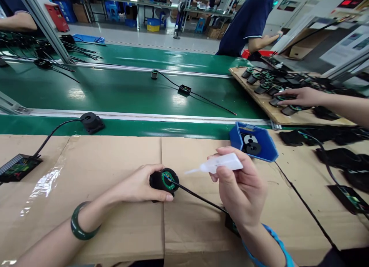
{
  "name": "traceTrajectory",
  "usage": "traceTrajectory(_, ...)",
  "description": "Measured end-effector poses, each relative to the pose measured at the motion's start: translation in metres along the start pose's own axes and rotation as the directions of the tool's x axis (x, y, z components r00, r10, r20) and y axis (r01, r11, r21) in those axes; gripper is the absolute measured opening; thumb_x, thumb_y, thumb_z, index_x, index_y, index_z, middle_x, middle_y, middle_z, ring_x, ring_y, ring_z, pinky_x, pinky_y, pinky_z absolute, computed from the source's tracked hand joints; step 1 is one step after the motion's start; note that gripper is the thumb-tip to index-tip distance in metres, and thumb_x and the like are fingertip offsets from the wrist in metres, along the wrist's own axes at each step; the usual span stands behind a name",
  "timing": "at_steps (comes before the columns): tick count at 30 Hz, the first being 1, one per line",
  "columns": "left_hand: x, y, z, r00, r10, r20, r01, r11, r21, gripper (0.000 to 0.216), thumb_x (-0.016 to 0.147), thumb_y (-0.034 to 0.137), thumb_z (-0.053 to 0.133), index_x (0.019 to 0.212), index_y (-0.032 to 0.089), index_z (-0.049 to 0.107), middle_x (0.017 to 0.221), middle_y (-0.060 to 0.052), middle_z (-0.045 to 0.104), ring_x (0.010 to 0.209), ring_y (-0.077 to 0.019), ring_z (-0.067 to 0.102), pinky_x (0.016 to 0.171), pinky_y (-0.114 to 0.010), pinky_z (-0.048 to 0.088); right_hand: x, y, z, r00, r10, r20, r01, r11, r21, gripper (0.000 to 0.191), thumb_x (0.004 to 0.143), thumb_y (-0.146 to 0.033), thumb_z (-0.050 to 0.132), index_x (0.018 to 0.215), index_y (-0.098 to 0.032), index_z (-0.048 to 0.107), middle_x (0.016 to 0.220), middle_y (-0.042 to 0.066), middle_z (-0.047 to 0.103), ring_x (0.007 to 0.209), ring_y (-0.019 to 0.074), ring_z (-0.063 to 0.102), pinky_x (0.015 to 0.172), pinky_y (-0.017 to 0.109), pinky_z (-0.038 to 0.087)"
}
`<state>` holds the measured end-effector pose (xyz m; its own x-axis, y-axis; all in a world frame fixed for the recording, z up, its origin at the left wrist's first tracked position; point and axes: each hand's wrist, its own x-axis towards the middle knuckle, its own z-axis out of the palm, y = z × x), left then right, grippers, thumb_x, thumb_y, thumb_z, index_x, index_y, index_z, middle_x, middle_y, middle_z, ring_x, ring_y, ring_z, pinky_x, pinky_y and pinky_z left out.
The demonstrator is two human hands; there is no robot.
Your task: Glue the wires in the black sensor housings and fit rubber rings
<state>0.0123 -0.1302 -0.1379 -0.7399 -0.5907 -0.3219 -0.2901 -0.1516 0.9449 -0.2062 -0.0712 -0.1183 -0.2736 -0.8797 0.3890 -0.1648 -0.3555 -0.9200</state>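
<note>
My left hand (142, 185) grips a small black round part (164, 180) with a green board inside, holding it on the cardboard-covered bench (115, 163). A black cable (198, 197) runs from the part toward my right wrist. My right hand (240, 186) is closed around a small white squeeze bottle (220, 164); its thin nozzle points left, just above and to the right of the round part, a short gap away.
A blue tray (266, 147) with black discs sits behind my right hand. Another black part (91, 121) with cable and circuit board (17, 167) lies at left. Green conveyor belt (121, 92) runs behind. A co-worker's hand (300, 95) reaches over a wooden board (273, 113) of parts at right.
</note>
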Motion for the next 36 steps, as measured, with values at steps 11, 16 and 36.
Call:
traceTrajectory(11, -0.001, 0.002, 0.002, 0.999, 0.035, 0.001, -0.035, 0.999, -0.003, 0.03, 0.072, 0.03, 0.079, 0.097, 0.02, 0.065, 0.089, 0.003, 0.066, 0.079, -0.014, 0.057, 0.07, -0.024, 0.044, 0.006, -0.009, 0.005, 0.876, -0.311, 0.368, 0.426, 0.856, -0.292, 0.027, 0.093, -0.019, 0.059, 0.119, -0.019, 0.053, 0.092, 0.007, 0.062, 0.078, 0.0195, 0.059, 0.063, 0.03, 0.051)
traceTrajectory(16, -0.001, 0.002, 0.002, 0.999, 0.042, 0.009, -0.042, 0.999, -0.001, 0.029, 0.073, 0.03, 0.078, 0.097, 0.02, 0.065, 0.086, 0.003, 0.063, 0.077, -0.0128, 0.054, 0.067, -0.022, 0.043, 0.007, -0.015, 0.008, 0.815, -0.364, 0.452, 0.516, 0.81, -0.278, 0.028, 0.093, -0.013, 0.057, 0.119, -0.015, 0.052, 0.094, 0.009, 0.061, 0.079, 0.0185, 0.059, 0.064, 0.028, 0.052)
traceTrajectory(36, 0.001, -0.004, 0.003, 0.998, -0.009, 0.056, 0.019, 0.983, -0.181, 0.039, 0.068, 0.024, 0.08, 0.101, 0.018, 0.061, 0.088, 0.001, 0.062, 0.075, -0.0136, 0.056, 0.065, -0.024, 0.045, 0.01, -0.026, 0.004, 0.824, -0.335, 0.457, 0.489, 0.829, -0.273, 0.027, 0.093, -0.018, 0.058, 0.119, -0.018, 0.053, 0.091, 0.007, 0.062, 0.074, 0.0185, 0.06, 0.06, 0.029, 0.053)
